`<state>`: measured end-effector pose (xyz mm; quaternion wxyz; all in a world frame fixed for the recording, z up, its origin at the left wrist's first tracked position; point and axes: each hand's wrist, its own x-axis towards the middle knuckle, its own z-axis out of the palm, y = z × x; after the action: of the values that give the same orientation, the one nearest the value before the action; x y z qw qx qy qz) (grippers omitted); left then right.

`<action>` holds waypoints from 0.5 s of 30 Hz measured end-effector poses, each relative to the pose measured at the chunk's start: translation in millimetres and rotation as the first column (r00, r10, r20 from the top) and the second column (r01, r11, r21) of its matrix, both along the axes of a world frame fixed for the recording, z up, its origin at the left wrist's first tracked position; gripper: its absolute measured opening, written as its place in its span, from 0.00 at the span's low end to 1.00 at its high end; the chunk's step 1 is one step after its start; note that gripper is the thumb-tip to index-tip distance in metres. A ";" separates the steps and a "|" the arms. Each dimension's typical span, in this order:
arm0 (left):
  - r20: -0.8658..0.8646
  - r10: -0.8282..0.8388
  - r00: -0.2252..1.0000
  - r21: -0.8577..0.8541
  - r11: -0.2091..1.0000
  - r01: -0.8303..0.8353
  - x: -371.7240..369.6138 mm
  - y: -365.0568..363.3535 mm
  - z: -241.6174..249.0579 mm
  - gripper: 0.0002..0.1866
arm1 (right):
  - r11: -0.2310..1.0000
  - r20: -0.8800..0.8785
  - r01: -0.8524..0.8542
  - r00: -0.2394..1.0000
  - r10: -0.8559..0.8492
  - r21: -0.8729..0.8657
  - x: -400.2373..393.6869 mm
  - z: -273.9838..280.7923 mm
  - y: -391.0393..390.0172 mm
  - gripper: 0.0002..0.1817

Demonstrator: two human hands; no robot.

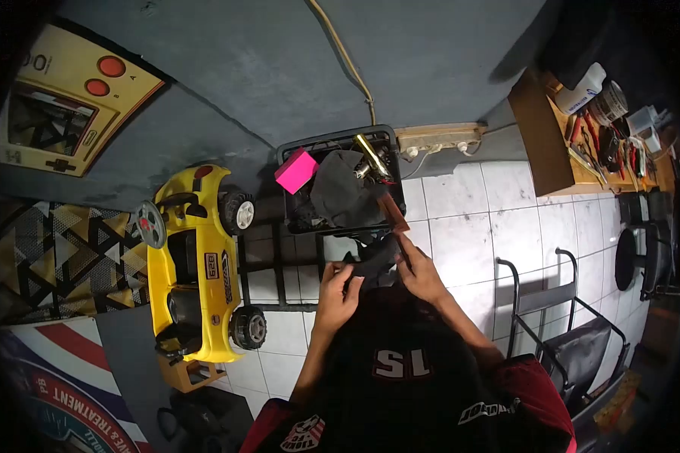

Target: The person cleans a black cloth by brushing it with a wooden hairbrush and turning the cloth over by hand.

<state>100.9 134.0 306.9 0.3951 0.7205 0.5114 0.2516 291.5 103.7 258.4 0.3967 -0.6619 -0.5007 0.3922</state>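
Note:
A dark piece of cloth is stretched between my two hands, in front of my chest. My left hand pinches its left end between thumb and fingers. At the other end, my right hand has its fingers closed on the cloth. A flat brown strip runs up from just above my right fingertips and overlaps the crate's near edge. Beyond my hands is a black plastic crate, holding a bright pink box, dark grey fabric and a shiny gold cylinder.
To the left stands a yellow toy car. A wooden workbench with pliers, other tools and bottles is at the upper right. Below it is a black metal-framed chair. A power strip lies by the wall behind the crate.

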 end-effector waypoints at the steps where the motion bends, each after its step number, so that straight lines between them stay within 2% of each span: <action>1: 0.004 -0.009 1.000 -0.001 1.000 0.009 2.9 2.2 9.4 0.11 | 1.000 0.004 0.009 1.000 -0.009 -0.001 -0.8 -1.8 0.3 0.20; 4: -0.018 -0.013 1.000 0.010 1.000 0.013 8.5 12.0 20.8 0.11 | 0.998 0.110 -0.059 0.992 0.055 0.037 -0.3 -7.1 8.6 0.22; 6: 0.018 -0.071 0.997 0.033 0.997 0.070 4.4 19.2 23.4 0.12 | 0.986 0.074 -0.145 0.986 0.151 -0.086 -0.4 -6.0 14.9 0.24; 7: 0.053 -0.119 0.991 0.054 0.992 0.116 3.1 23.9 25.7 0.13 | 0.987 0.079 -0.136 0.987 0.143 -0.081 -0.7 7.1 17.6 0.24; 8: 0.056 -0.126 0.990 0.058 0.991 0.123 1.8 27.8 32.5 0.13 | 0.979 0.014 -0.197 0.980 0.198 -0.045 -0.5 24.6 16.3 0.24; 9: 0.038 -0.156 0.987 -0.016 0.988 0.156 1.5 31.6 45.3 0.13 | 0.967 -0.050 -0.256 0.966 0.255 -0.007 -2.8 40.2 14.9 0.24; 10: 0.021 -0.185 0.982 -0.090 0.978 0.187 1.6 35.1 53.8 0.14 | 0.968 -0.049 -0.253 0.966 0.252 -0.008 -8.8 48.8 14.3 0.24; 11: 0.023 -0.189 0.982 -0.091 0.978 0.190 2.7 39.3 56.0 0.14 | 0.973 -0.177 -0.211 0.958 0.225 0.096 -16.7 55.9 13.6 0.22; 12: 0.065 -0.201 0.978 0.036 0.979 0.198 4.7 43.3 57.1 0.18 | 0.969 -0.304 -0.152 0.930 0.207 0.193 -22.3 58.3 12.4 0.21; 13: 0.108 -0.220 0.970 0.166 0.965 0.201 5.4 45.8 59.3 0.23 | 0.970 -0.302 -0.145 0.932 0.200 0.194 -23.9 55.1 11.5 0.21; 14: 0.188 -0.189 0.964 -0.009 0.981 0.195 3.4 47.7 65.8 0.39 | 0.959 -0.196 -0.102 0.968 0.157 0.264 -23.4 49.9 11.9 0.20; 15: 0.195 -0.205 0.959 -0.002 0.978 0.210 -0.7 53.3 66.5 0.39 | 0.940 -0.088 -0.067 0.991 0.102 0.334 -23.5 54.1 14.6 0.19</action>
<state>100.2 187.4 373.3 0.4753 0.7376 0.3950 0.2719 268.0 118.2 312.6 0.5105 -0.5426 -0.5659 0.3532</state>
